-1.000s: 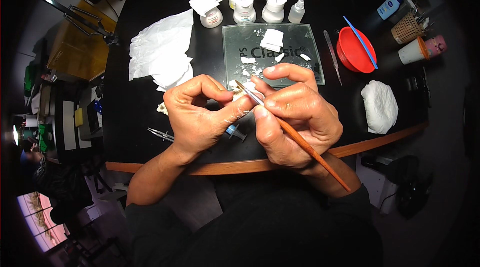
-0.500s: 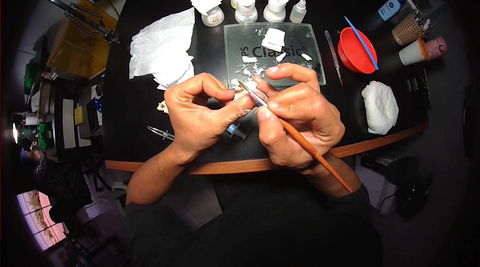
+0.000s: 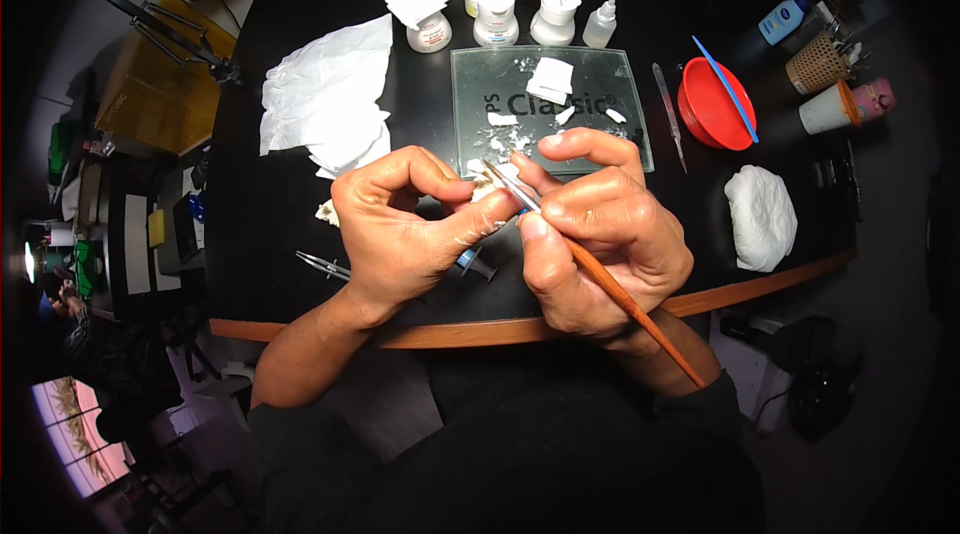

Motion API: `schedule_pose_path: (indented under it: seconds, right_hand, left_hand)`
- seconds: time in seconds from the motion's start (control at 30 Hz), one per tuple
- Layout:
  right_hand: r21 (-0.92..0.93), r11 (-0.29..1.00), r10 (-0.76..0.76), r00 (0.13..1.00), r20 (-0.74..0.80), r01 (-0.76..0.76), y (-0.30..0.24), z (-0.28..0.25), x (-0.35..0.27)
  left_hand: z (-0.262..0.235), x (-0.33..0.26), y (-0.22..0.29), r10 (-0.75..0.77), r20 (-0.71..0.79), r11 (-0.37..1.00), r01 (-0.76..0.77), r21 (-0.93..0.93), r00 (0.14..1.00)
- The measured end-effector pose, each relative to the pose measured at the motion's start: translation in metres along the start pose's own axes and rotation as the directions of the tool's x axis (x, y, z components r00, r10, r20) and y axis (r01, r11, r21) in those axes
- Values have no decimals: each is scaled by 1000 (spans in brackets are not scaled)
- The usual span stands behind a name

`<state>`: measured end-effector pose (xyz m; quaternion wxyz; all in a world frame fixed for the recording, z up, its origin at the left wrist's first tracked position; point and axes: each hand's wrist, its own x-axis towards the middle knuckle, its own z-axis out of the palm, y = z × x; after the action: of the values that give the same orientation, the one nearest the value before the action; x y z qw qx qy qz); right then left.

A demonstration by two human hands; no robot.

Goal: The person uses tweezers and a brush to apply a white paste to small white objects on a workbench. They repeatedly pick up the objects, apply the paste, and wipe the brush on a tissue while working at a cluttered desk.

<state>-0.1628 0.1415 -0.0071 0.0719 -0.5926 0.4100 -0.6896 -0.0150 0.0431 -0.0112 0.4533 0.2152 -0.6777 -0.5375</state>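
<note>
My left hand [image 3: 392, 232] is closed, thumb and forefinger pinching a small off-white piece with a rough, chalky look [image 3: 490, 184]. Fingers cover most of that piece, so its full shape is hidden. In my right hand [image 3: 622, 234] is a thin brush [image 3: 610, 286] with a brown wooden handle and a silver ferrule, gripped like a pen. The brush's pointed tip meets or hovers just over the piece; contact cannot be made out. White residue marks my left thumb. Just beyond both hands lies a glass slab [image 3: 480, 74] with white crumbs and a folded white pad [image 3: 549, 79].
White jars [image 3: 495, 22] and a dropper bottle [image 3: 600, 24] line the slab's far side. To the right are a scalpel-like tool [image 3: 668, 114], a red bowl [image 3: 700, 119] with a blue stick, and a white cloth wad [image 3: 758, 219]. Tweezers [image 3: 322, 265], a blue syringe [image 3: 476, 262] and crumpled tissue [image 3: 325, 84] lie left.
The whole scene shifts very slightly in the picture. Both hands keep their grips, and the brush tip stays at the off-white piece.
</note>
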Motion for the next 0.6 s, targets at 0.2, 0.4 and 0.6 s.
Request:
schedule_pose_path:
  seconds: [0.2, 0.4, 0.6]
  right_hand:
    - [-24, 1000, -11, 1000, 20, 12, -1, -1, 2]
    - [-5, 1000, -1, 1000, 9, 1, -1, 0, 2]
    - [19, 1000, 0, 1000, 2, 0, -2, -1, 2]
  left_hand:
    - [0, 0, 2, 5, 2, 999, -5, 36, 1000]
    - [-1, 1, 2, 5, 4, 999, -5, 37, 1000]
    - [1, 0, -1, -15, 0, 1000, 15, -3, 1000]
